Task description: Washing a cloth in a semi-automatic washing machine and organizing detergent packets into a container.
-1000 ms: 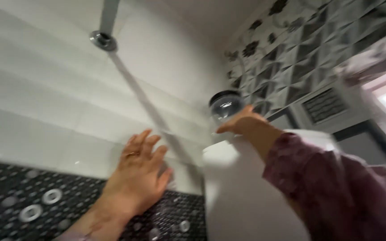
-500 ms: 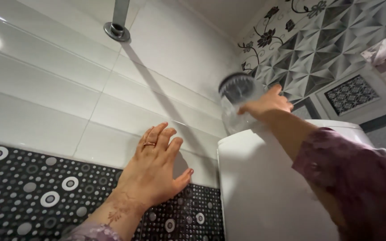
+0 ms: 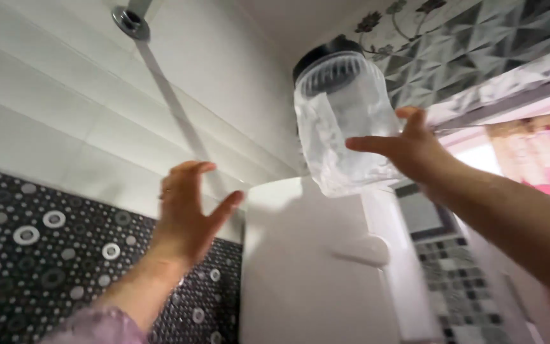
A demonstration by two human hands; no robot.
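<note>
A: What container was there, and what was in it?

B: One clear plastic jar (image 3: 345,127) with a ribbed shoulder and a black lid (image 3: 326,51). It stood raised above the top of the white cistern (image 3: 307,255), tilted a little, its base just over the cistern's edge. I could not tell whether it still touched the cistern. The walls looked cloudy or wet; I saw no solid contents, and could not say more than that.

A: Who held it?

B: The right hand (image 3: 415,150). Its fingers were wrapped against the jar's right side, with the thumb across the front, so it gripped the jar.

A: And the other hand?

B: The left hand (image 3: 189,213) was up in front of the wall, fingers curved and spread, thumb apart, holding nothing. It was beside the cistern, apart from the jar.

A: Counts?

B: One jar, one lid, one cistern, two hands. One round metal fitting (image 3: 128,19) sat high on the white tiles (image 3: 52,108), with a grey streak running down from it, either pipe or shadow.

A: What was cut off or unclear?

B: The fitting ran out of the top edge. The dotted black tiles (image 3: 46,255) and the patterned grey wall (image 3: 472,38) were blurred. The right forearm left the picture at the right edge, and only a bit of purple sleeve (image 3: 97,325) showed at the bottom.
</note>
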